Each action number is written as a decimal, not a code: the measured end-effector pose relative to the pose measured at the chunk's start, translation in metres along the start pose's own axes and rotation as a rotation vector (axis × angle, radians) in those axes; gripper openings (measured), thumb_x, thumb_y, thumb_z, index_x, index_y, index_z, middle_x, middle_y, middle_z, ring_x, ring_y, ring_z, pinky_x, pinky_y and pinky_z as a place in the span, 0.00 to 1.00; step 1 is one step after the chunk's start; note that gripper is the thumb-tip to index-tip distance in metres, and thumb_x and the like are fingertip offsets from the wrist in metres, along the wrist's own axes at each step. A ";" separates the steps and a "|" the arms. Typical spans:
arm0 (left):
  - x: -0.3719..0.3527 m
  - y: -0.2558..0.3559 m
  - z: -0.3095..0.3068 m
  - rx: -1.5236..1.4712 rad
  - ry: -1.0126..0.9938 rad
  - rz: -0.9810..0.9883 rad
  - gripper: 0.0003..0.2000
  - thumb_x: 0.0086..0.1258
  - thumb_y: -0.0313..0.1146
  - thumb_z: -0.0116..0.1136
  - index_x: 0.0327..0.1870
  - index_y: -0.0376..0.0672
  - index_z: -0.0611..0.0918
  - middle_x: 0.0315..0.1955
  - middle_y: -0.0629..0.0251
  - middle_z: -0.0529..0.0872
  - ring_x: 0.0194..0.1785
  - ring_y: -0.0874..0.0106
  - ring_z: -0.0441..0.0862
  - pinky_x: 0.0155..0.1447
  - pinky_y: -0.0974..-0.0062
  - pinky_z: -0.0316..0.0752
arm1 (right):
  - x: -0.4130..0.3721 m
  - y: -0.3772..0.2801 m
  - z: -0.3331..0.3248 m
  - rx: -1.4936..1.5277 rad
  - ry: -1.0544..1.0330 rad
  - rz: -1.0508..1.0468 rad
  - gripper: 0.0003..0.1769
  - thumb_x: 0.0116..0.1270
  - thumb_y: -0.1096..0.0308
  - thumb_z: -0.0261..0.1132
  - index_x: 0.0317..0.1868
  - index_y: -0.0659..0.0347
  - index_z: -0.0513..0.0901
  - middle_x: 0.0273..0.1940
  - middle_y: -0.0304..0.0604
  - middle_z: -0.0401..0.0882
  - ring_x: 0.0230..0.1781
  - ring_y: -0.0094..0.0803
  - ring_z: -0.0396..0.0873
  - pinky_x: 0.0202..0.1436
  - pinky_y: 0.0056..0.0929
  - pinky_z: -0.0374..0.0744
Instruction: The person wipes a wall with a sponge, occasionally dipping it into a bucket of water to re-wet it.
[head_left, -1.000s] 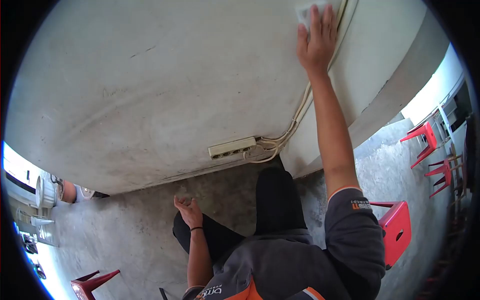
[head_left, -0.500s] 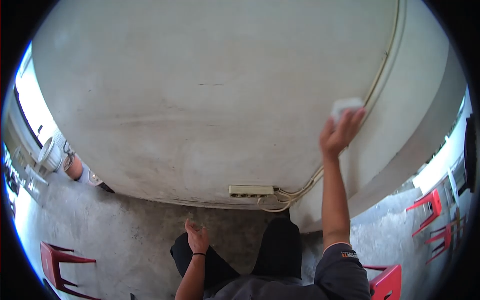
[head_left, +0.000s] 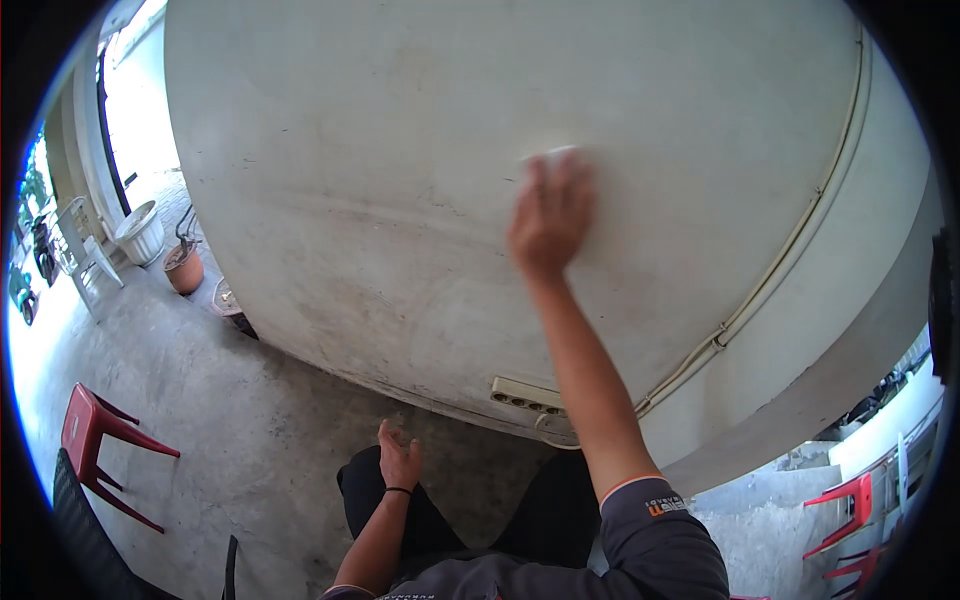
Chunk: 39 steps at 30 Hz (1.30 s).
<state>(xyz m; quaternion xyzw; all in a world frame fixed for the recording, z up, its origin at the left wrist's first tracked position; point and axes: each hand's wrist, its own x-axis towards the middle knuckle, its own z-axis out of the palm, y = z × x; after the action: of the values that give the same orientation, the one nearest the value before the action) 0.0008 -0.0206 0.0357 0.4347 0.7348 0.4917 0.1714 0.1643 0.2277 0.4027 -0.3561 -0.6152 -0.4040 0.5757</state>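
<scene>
Right hand (head_left: 548, 218), fingers together, pins a pale soft pad (head_left: 552, 157) flat on the scuffed cream wall (head_left: 350, 150). Left hand (head_left: 398, 462) hangs loosely open over the near, rough grey concrete floor (head_left: 230, 420).

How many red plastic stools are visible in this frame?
3 red plastic stools: one at left, one at lower right, another below it, partly cut off; more may be hidden.

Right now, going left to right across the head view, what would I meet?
A red stool → left hand → right hand pressing a white cloth to the wall → red chair.
</scene>
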 end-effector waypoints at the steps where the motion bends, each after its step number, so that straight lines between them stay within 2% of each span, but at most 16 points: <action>1: 0.000 0.000 0.000 0.008 0.001 0.012 0.37 0.63 0.31 0.63 0.72 0.37 0.58 0.53 0.50 0.78 0.48 0.58 0.83 0.51 0.61 0.78 | -0.021 -0.024 0.014 0.063 -0.117 -0.055 0.26 0.74 0.66 0.52 0.72 0.49 0.71 0.76 0.46 0.62 0.76 0.51 0.59 0.77 0.51 0.55; 4: -0.001 0.000 -0.001 0.012 -0.002 0.018 0.37 0.63 0.32 0.63 0.72 0.37 0.58 0.54 0.49 0.78 0.47 0.57 0.83 0.51 0.61 0.78 | -0.073 -0.074 0.030 0.252 -0.368 -0.328 0.26 0.72 0.68 0.52 0.70 0.49 0.72 0.75 0.37 0.63 0.76 0.40 0.62 0.77 0.40 0.59; 7: -0.002 0.000 -0.003 -0.007 0.013 -0.013 0.37 0.63 0.32 0.63 0.72 0.37 0.58 0.54 0.50 0.78 0.47 0.57 0.83 0.51 0.61 0.78 | -0.090 -0.096 0.027 0.201 -0.409 -0.579 0.25 0.71 0.68 0.54 0.68 0.48 0.74 0.75 0.36 0.64 0.75 0.39 0.62 0.76 0.40 0.62; 8: -0.002 -0.001 -0.004 -0.019 0.026 -0.027 0.37 0.63 0.32 0.63 0.72 0.37 0.58 0.54 0.50 0.78 0.47 0.57 0.83 0.51 0.61 0.78 | -0.087 -0.090 0.028 0.306 -0.452 -0.565 0.25 0.70 0.69 0.55 0.67 0.48 0.75 0.75 0.37 0.64 0.76 0.41 0.61 0.76 0.41 0.62; 11: -0.001 -0.006 -0.006 -0.038 0.037 -0.030 0.37 0.63 0.33 0.63 0.72 0.37 0.58 0.53 0.50 0.78 0.47 0.57 0.83 0.51 0.61 0.78 | -0.036 -0.050 0.015 0.230 -0.202 -0.300 0.27 0.67 0.75 0.58 0.66 0.49 0.77 0.74 0.42 0.65 0.76 0.47 0.61 0.77 0.49 0.59; 12: 0.000 -0.006 -0.007 -0.039 0.033 -0.040 0.37 0.63 0.33 0.63 0.72 0.37 0.58 0.53 0.50 0.78 0.47 0.57 0.83 0.51 0.61 0.78 | -0.003 -0.028 -0.002 0.199 -0.085 -0.181 0.20 0.72 0.71 0.58 0.64 0.56 0.79 0.68 0.50 0.72 0.73 0.51 0.64 0.76 0.53 0.59; 15: 0.002 0.000 -0.010 -0.030 0.013 -0.047 0.37 0.63 0.33 0.64 0.72 0.38 0.58 0.53 0.50 0.78 0.48 0.58 0.83 0.51 0.62 0.78 | 0.077 0.065 -0.046 -0.073 0.293 -0.067 0.23 0.72 0.63 0.59 0.64 0.64 0.75 0.64 0.58 0.74 0.71 0.57 0.65 0.76 0.56 0.59; 16: 0.003 -0.002 -0.009 -0.017 0.008 -0.024 0.37 0.63 0.32 0.64 0.72 0.39 0.58 0.53 0.50 0.79 0.48 0.58 0.83 0.51 0.62 0.78 | 0.090 0.094 -0.060 -0.162 0.344 0.013 0.26 0.72 0.61 0.59 0.66 0.68 0.72 0.66 0.60 0.71 0.72 0.59 0.63 0.76 0.58 0.58; 18: 0.002 -0.004 -0.009 -0.009 -0.004 -0.018 0.37 0.63 0.32 0.64 0.72 0.39 0.58 0.52 0.50 0.79 0.49 0.58 0.82 0.51 0.63 0.78 | 0.095 0.133 -0.069 -0.339 0.367 0.332 0.31 0.73 0.57 0.59 0.71 0.63 0.68 0.72 0.62 0.63 0.73 0.60 0.62 0.71 0.57 0.65; 21: 0.007 -0.002 -0.007 -0.017 -0.016 -0.051 0.37 0.63 0.32 0.64 0.72 0.40 0.58 0.52 0.51 0.79 0.50 0.58 0.82 0.52 0.62 0.78 | 0.090 0.132 -0.062 -0.373 0.327 0.289 0.31 0.73 0.56 0.58 0.73 0.59 0.67 0.73 0.62 0.60 0.73 0.59 0.62 0.69 0.56 0.67; 27: 0.011 0.000 -0.001 -0.008 -0.043 -0.068 0.37 0.64 0.33 0.64 0.72 0.40 0.58 0.54 0.53 0.79 0.50 0.58 0.82 0.52 0.61 0.78 | 0.040 0.024 0.002 -0.096 0.144 -0.109 0.26 0.75 0.58 0.53 0.71 0.58 0.71 0.73 0.56 0.63 0.73 0.56 0.63 0.73 0.52 0.63; 30: 0.009 0.007 0.002 -0.009 -0.048 -0.056 0.37 0.64 0.34 0.63 0.72 0.38 0.59 0.54 0.52 0.79 0.50 0.57 0.82 0.51 0.61 0.78 | -0.035 -0.053 0.037 0.077 -0.210 -0.259 0.26 0.76 0.65 0.52 0.73 0.53 0.68 0.76 0.44 0.61 0.77 0.47 0.59 0.78 0.45 0.56; 31: 0.008 0.011 0.002 -0.019 -0.056 -0.062 0.37 0.64 0.34 0.63 0.72 0.38 0.59 0.55 0.52 0.79 0.50 0.57 0.82 0.51 0.61 0.78 | -0.064 -0.070 0.045 -0.029 -0.338 -0.460 0.28 0.74 0.68 0.53 0.74 0.53 0.68 0.77 0.41 0.60 0.77 0.44 0.59 0.78 0.42 0.58; 32: 0.007 0.014 0.002 -0.029 -0.064 -0.067 0.37 0.64 0.34 0.63 0.72 0.38 0.59 0.55 0.52 0.79 0.50 0.57 0.82 0.51 0.61 0.78 | -0.091 -0.087 0.051 0.063 -0.422 -0.602 0.29 0.72 0.71 0.52 0.74 0.53 0.67 0.78 0.39 0.58 0.78 0.42 0.58 0.78 0.39 0.59; 36: 0.001 0.021 0.006 -0.078 -0.066 -0.123 0.36 0.65 0.34 0.63 0.72 0.39 0.59 0.55 0.52 0.79 0.49 0.57 0.83 0.51 0.60 0.78 | -0.118 -0.093 0.067 0.253 -0.505 -0.846 0.29 0.73 0.71 0.50 0.75 0.54 0.65 0.77 0.40 0.59 0.77 0.40 0.59 0.78 0.38 0.57; 39: -0.003 0.023 0.006 -0.102 -0.081 -0.147 0.36 0.65 0.34 0.63 0.73 0.39 0.58 0.55 0.52 0.79 0.49 0.57 0.83 0.51 0.60 0.78 | -0.020 -0.064 0.050 -0.260 -0.328 -0.749 0.28 0.75 0.67 0.50 0.74 0.51 0.66 0.77 0.41 0.59 0.78 0.43 0.58 0.80 0.41 0.53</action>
<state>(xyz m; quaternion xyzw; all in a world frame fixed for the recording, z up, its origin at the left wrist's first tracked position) 0.0171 -0.0161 0.0522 0.3897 0.7312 0.4966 0.2585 0.0869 0.2463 0.3768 -0.2373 -0.7296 -0.5971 0.2343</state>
